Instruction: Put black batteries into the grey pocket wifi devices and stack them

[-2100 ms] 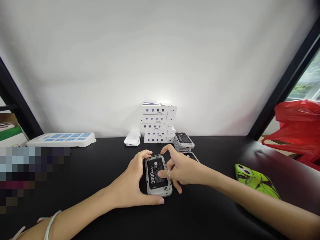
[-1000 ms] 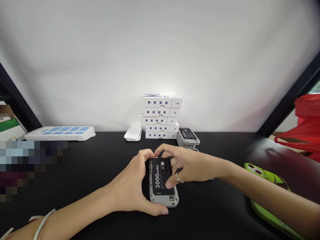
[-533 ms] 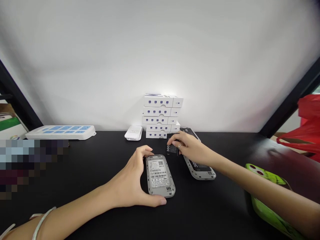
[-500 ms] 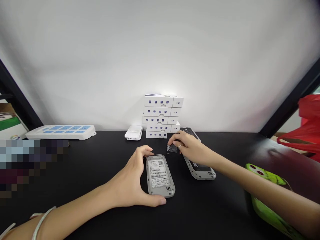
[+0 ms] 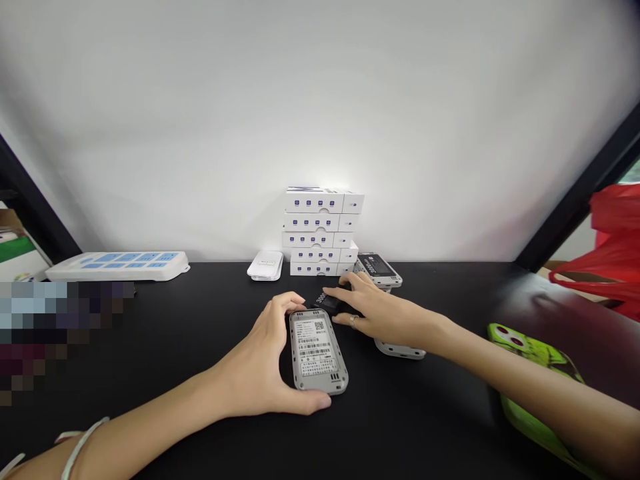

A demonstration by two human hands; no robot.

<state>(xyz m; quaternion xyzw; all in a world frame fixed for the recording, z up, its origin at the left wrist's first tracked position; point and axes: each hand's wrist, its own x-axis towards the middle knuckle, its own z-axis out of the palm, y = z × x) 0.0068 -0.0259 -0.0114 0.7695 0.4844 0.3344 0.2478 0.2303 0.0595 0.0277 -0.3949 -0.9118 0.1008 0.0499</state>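
My left hand (image 5: 265, 363) curves around a grey device body (image 5: 319, 353) that lies on the table, fingers at its far edge and thumb at its near end. Its open back shows a white label with barcodes and a QR code. Just beyond it, my right hand (image 5: 373, 303) pinches a black battery (image 5: 326, 301) marked "3000", tilted near the device's far end. The right fingers hide part of the battery. Under that wrist a second grey device (image 5: 400, 351) is mostly covered. Behind it sits another device with a black battery (image 5: 379, 265) in it.
White boxes (image 5: 323, 222) are stacked against the wall, with white covers (image 5: 265, 265) piled to their left. A power strip (image 5: 120, 265) lies at the back left. A green phone case (image 5: 533, 353) is under my right forearm; a red bag (image 5: 615, 247) hangs at right.
My right hand has moved a little left and nearer with the battery, which now tilts close to the device's far end. The left hand and its device have hardly moved.
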